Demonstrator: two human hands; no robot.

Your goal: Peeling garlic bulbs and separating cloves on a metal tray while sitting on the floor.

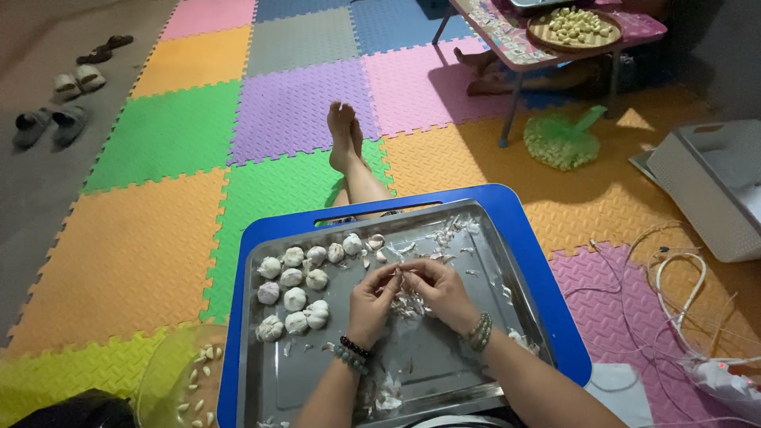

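Both hands meet over the middle of a metal tray [444, 372], pinching one small garlic piece [399, 273] between their fingertips. The left hand [372, 297] and the right hand [440, 289] are each closed on this piece; it is pale and largely hidden by the fingers, so whether it is a clove or part of a bulb cannot be told. Both wrists carry bead bracelets. Papery skins [408, 305] lie scattered beneath the hands and toward the tray's far edge. A cluster of whole garlic bulbs [295, 289], white and unpeeled, occupies the tray's left half, well apart from the hands. The tray rests on a blue lap table [539, 269] with a handle slot on its far side. Near left, a yellowish bowl [170, 380] holds peeled cloves. The floor is covered with interlocking foam mats [158, 135] in many colours; the person's bare feet [345, 135] extend across them. Sandals [67, 99] lie far left, white cables [674, 285] right, and a low table [507, 40] bearing a round tray of cloves stands beyond.
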